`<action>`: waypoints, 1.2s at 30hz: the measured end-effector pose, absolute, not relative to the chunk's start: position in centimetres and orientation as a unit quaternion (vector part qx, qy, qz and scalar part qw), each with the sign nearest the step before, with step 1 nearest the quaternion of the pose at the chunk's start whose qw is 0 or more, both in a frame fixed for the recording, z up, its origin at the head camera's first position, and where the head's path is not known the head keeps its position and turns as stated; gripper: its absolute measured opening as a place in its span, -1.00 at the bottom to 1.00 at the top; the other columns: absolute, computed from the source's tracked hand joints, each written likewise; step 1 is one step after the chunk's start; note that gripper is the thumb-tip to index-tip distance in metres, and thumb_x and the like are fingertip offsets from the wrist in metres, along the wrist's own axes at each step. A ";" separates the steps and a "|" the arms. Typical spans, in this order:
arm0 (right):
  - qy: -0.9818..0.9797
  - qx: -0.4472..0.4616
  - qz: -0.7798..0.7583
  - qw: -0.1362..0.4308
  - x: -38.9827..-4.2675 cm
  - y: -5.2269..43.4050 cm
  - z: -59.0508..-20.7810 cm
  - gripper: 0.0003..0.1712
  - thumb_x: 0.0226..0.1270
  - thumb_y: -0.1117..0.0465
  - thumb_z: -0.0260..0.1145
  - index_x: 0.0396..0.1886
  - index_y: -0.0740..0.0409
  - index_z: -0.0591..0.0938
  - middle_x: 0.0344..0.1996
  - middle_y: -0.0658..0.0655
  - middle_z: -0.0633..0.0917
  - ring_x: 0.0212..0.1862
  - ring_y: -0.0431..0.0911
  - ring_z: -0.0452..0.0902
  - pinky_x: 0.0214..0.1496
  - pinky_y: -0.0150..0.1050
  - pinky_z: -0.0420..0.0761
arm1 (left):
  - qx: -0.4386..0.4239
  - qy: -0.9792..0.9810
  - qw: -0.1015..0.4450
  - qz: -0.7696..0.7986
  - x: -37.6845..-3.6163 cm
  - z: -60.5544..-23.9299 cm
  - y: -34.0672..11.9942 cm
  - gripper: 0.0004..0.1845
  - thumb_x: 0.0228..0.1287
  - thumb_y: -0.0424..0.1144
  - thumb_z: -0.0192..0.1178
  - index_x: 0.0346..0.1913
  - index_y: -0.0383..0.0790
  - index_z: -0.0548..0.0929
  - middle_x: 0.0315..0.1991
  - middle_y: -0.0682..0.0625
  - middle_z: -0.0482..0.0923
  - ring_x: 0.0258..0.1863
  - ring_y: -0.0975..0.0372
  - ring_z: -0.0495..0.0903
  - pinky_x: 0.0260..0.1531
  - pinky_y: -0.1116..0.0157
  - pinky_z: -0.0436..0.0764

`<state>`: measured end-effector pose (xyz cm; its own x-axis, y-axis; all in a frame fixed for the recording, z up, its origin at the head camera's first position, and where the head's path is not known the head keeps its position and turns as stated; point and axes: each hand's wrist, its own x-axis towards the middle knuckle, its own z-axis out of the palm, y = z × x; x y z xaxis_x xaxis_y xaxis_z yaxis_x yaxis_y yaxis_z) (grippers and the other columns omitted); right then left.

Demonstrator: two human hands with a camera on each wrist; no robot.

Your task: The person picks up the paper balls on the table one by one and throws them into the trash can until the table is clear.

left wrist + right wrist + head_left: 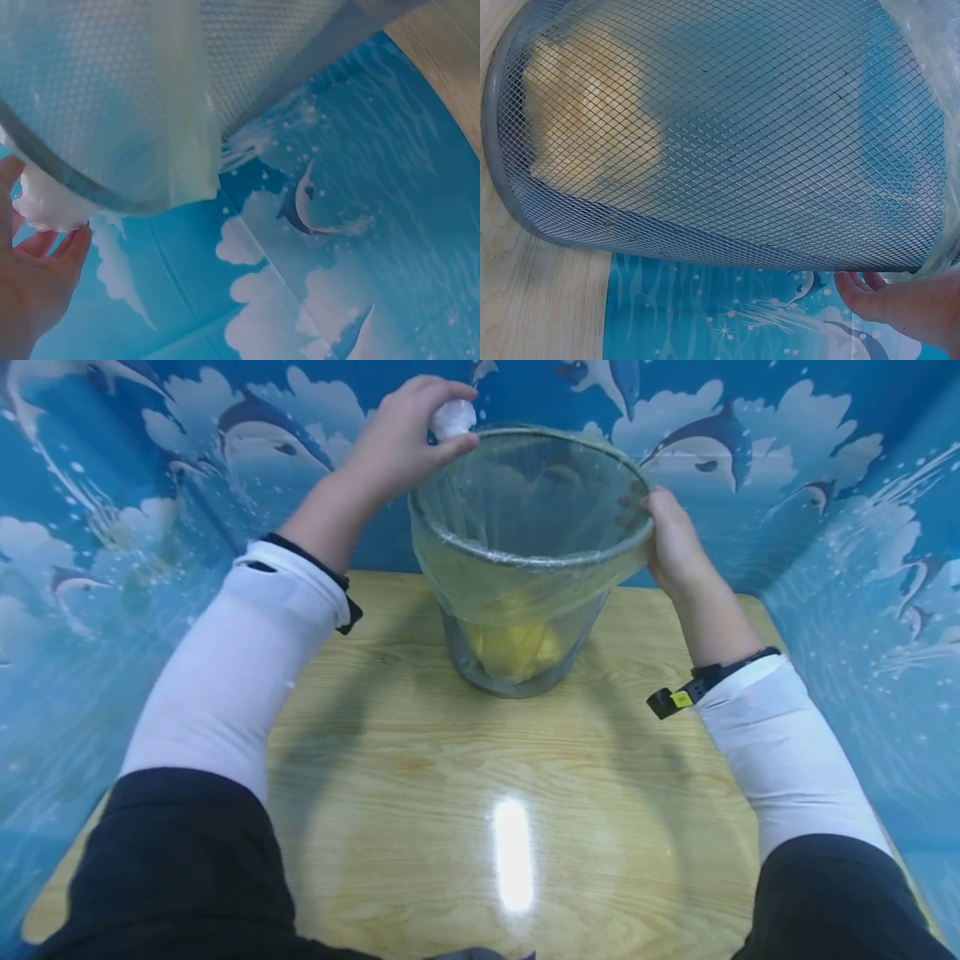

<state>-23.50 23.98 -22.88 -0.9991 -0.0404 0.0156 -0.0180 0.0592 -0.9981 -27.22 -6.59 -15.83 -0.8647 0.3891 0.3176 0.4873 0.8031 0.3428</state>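
A mesh wastebasket [517,687] stands at the far side of the table, tilted slightly. A thin translucent yellowish bag [468,572] lines it and folds over its rim. My left hand [405,439] holds a white crumpled wad [454,418] at the left of the rim; the left wrist view shows the wad [52,202] between thumb and fingers. On the right side, my right hand [675,539] grips the lined rim, its fingers inside, behind the bag. Through the mesh, a yellowish bunched mass [592,112] shows at the basket's bottom.
The wood-grain table [420,777] extends in front of the basket. A blue curtain [847,560] printed with dolphins and clouds surrounds it at the back and sides. Bands with small black devices [671,700] sit on both wrists over white sleeves.
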 end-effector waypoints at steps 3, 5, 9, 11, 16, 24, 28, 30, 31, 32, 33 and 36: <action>0.728 -0.020 -0.685 0.009 -23.5 24.0 -22.9 -0.37 0.47 0.05 -0.26 0.49 0.07 0.06 0.35 0.06 0.13 0.24 -0.09 0.20 0.42 -0.20 0.17 | -0.241 -0.940 0.110 -0.214 -27.1 -15.8 -6.1 -0.39 0.43 0.11 -0.04 0.48 0.08 0.23 0.48 0.06 0.13 0.39 0.19 0.25 0.32 0.28 0.33; 0.730 -0.020 -0.683 0.009 -23.5 24.1 -22.9 -0.38 0.47 0.05 -0.26 0.49 0.07 0.06 0.35 0.06 0.13 0.24 -0.09 0.20 0.42 -0.19 0.17 | -0.246 -0.939 0.107 -0.214 -27.0 -15.7 -5.8 -0.39 0.43 0.11 -0.04 0.48 0.07 0.23 0.48 0.05 0.14 0.39 0.20 0.24 0.33 0.29 0.33; 0.729 -0.022 -0.684 0.011 -23.5 24.1 -22.9 -0.38 0.48 0.05 -0.27 0.49 0.06 0.06 0.33 0.05 0.13 0.24 -0.10 0.19 0.42 -0.19 0.16 | -0.258 -0.938 0.098 -0.210 -26.9 -15.7 -5.2 -0.39 0.43 0.12 -0.04 0.48 0.07 0.23 0.48 0.04 0.14 0.39 0.18 0.25 0.32 0.26 0.34; 0.728 -0.021 -0.685 0.013 -23.5 24.1 -22.8 -0.39 0.49 0.05 -0.27 0.49 0.05 0.05 0.32 0.04 0.13 0.23 -0.11 0.20 0.42 -0.19 0.16 | -0.267 -0.937 0.092 -0.206 -26.9 -15.8 -4.9 -0.38 0.43 0.12 -0.04 0.48 0.07 0.23 0.47 0.04 0.16 0.37 0.17 0.26 0.30 0.23 0.36; 0.728 -0.018 -0.686 0.013 -23.4 24.1 -22.8 -0.38 0.49 0.05 -0.27 0.49 0.04 0.05 0.30 0.03 0.14 0.20 -0.12 0.22 0.41 -0.19 0.18 | -0.283 -0.935 0.079 -0.197 -26.7 -15.9 -4.3 -0.37 0.43 0.14 -0.04 0.48 0.06 0.22 0.46 0.05 0.19 0.38 0.17 0.25 0.28 0.20 0.36; 0.728 -0.021 -0.685 0.011 -23.5 24.0 -22.8 -0.37 0.48 0.05 -0.27 0.51 0.05 0.03 0.34 0.05 0.13 0.24 -0.09 0.22 0.41 -0.19 0.19 | -0.300 -0.933 0.063 -0.190 -26.4 -15.9 -3.6 -0.37 0.43 0.14 -0.05 0.48 0.07 0.21 0.48 0.08 0.17 0.42 0.21 0.19 0.31 0.24 0.33; 0.728 -0.018 -0.685 0.013 -23.4 24.0 -22.8 -0.37 0.48 0.05 -0.28 0.51 0.03 0.03 0.36 0.05 0.12 0.26 -0.09 0.20 0.43 -0.19 0.17 | -0.305 -0.933 0.052 -0.184 -26.3 -15.9 -3.1 -0.37 0.43 0.15 -0.06 0.49 0.08 0.20 0.48 0.08 0.16 0.41 0.20 0.21 0.28 0.23 0.36; 0.732 -0.019 -0.681 0.013 -23.5 24.1 -22.9 -0.37 0.48 0.05 -0.28 0.51 0.04 0.02 0.37 0.06 0.11 0.26 -0.08 0.20 0.42 -0.18 0.18 | -0.305 -0.934 0.045 -0.182 -26.3 -16.0 -2.8 -0.37 0.43 0.16 -0.07 0.49 0.09 0.19 0.48 0.08 0.15 0.41 0.20 0.21 0.28 0.23 0.37; 0.732 -0.019 -0.680 0.013 -23.5 24.1 -22.9 -0.37 0.48 0.05 -0.28 0.51 0.05 0.02 0.36 0.06 0.12 0.25 -0.09 0.20 0.41 -0.18 0.18 | -0.305 -0.934 0.042 -0.181 -26.3 -16.1 -2.7 -0.36 0.42 0.17 -0.07 0.49 0.10 0.19 0.48 0.08 0.15 0.41 0.20 0.22 0.28 0.22 0.37; 0.733 -0.018 -0.680 0.013 -23.5 24.1 -22.9 -0.37 0.48 0.04 -0.28 0.50 0.05 0.02 0.35 0.06 0.12 0.24 -0.09 0.20 0.41 -0.19 0.18 | -0.305 -0.934 0.038 -0.181 -26.3 -16.1 -2.6 -0.36 0.42 0.17 -0.08 0.49 0.11 0.18 0.49 0.08 0.14 0.40 0.20 0.22 0.27 0.22 0.38; 0.733 -0.018 -0.680 0.014 -23.5 24.1 -22.9 -0.37 0.48 0.04 -0.28 0.50 0.05 0.03 0.35 0.06 0.12 0.24 -0.10 0.20 0.40 -0.19 0.19 | -0.306 -0.934 0.035 -0.180 -26.3 -16.1 -2.5 -0.36 0.42 0.17 -0.08 0.49 0.12 0.18 0.49 0.08 0.14 0.40 0.19 0.23 0.27 0.22 0.39; 0.731 -0.019 -0.682 0.013 -23.5 24.1 -22.8 -0.38 0.49 0.04 -0.28 0.49 0.05 0.04 0.33 0.05 0.13 0.21 -0.11 0.22 0.39 -0.20 0.20 | -0.313 -0.933 0.025 -0.174 -26.3 -16.4 -2.4 -0.36 0.42 0.18 -0.07 0.50 0.13 0.17 0.49 0.08 0.12 0.39 0.19 0.23 0.27 0.21 0.38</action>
<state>-23.47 24.09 -22.83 -0.9989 -0.0458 0.0061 -0.0093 0.0699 -0.9975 -26.28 -2.39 -16.36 -0.8031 0.5750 0.1562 0.5926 0.7436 0.3097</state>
